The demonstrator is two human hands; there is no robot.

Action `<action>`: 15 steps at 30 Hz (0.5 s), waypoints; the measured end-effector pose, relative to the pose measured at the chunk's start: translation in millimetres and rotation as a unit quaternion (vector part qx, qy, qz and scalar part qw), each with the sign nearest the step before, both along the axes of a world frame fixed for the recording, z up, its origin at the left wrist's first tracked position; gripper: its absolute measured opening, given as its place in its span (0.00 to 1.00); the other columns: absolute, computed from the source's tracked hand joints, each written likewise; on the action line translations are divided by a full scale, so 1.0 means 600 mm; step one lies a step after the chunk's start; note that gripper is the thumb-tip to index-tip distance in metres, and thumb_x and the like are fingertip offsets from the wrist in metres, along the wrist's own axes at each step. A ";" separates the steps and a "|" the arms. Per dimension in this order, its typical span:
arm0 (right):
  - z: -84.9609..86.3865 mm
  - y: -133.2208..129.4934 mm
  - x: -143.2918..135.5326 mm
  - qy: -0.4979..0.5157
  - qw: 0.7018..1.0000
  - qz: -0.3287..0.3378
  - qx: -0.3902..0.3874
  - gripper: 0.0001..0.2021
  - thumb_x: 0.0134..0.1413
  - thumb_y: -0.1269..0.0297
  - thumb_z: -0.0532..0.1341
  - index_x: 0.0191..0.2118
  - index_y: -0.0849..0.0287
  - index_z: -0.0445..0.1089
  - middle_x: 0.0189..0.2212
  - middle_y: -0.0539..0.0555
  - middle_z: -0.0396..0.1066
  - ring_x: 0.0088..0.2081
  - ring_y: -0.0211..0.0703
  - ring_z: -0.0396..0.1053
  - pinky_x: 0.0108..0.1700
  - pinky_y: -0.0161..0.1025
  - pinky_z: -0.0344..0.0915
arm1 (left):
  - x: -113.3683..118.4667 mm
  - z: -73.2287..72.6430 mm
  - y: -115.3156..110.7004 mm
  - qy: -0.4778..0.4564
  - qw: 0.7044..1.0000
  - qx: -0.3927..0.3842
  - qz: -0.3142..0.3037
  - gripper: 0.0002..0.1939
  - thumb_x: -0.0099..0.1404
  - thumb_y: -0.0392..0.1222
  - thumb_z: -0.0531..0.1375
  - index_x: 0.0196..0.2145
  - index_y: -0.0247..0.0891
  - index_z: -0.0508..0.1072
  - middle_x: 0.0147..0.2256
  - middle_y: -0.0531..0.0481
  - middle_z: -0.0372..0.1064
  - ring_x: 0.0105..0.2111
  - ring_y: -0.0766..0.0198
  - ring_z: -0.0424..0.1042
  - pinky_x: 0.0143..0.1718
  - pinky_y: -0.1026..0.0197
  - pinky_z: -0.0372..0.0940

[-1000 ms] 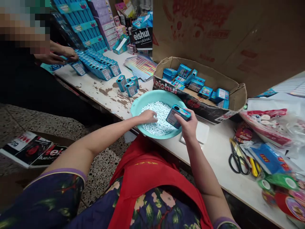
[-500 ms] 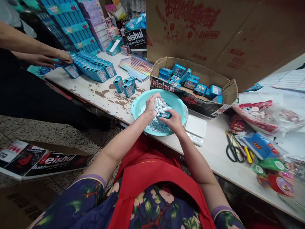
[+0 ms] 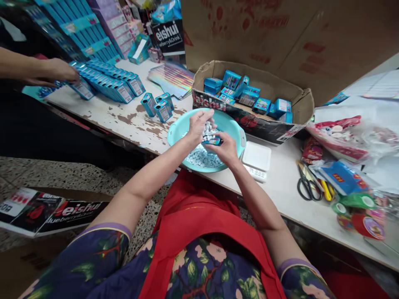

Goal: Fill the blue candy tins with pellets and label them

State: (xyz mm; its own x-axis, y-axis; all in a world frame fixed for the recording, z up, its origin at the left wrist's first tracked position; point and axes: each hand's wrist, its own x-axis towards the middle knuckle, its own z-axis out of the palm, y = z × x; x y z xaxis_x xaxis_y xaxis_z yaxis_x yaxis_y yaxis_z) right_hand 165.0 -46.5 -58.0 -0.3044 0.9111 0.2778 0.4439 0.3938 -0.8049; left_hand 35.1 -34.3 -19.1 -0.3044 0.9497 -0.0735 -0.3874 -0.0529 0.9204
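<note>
My left hand [image 3: 198,126] is cupped around a heap of small white candies [image 3: 208,132] above a turquoise basin [image 3: 230,122]. Just to its right, my right hand [image 3: 227,148] grips a small blue candy box [image 3: 212,141] between thumb and fingers. The heap of candies lies against the top of that box, over its opening. Many more white candies [image 3: 204,158] cover the bottom of the basin. How many candies the left palm holds is hidden by the fingers.
A cardboard carton [image 3: 280,135] holding several blue boxes stands behind the basin. A white scale [image 3: 257,158] sits to the right, with scissors [image 3: 308,185] beyond. Three blue boxes [image 3: 163,109] stand left. A co-worker's hand [image 3: 60,70] touches rows of boxes [image 3: 109,83].
My left hand has turned over and closed more around the candies, tipping them towards the box in my right hand. The whole view has shifted slightly.
</note>
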 end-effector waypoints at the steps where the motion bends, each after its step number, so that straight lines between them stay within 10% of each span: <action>1: -0.002 0.000 0.002 0.003 1.000 0.000 0.000 0.19 0.40 0.54 0.70 0.39 0.57 0.75 0.37 0.53 0.74 0.40 0.49 0.71 0.45 0.44 0.65 | 0.001 -0.001 -0.001 -0.003 1.000 0.000 0.001 0.21 0.51 0.53 0.67 0.26 0.37 0.63 0.23 0.56 0.66 0.20 0.68 0.70 0.21 0.66 0.65; 15: -0.011 0.018 0.012 0.025 0.999 0.013 -0.027 0.20 0.39 0.53 0.70 0.40 0.55 0.75 0.37 0.53 0.74 0.40 0.49 0.71 0.45 0.44 0.65 | 0.016 0.004 -0.014 -0.003 0.999 0.022 -0.033 0.15 0.56 0.51 0.63 0.31 0.37 0.68 0.24 0.55 0.67 0.23 0.67 0.72 0.28 0.64 0.67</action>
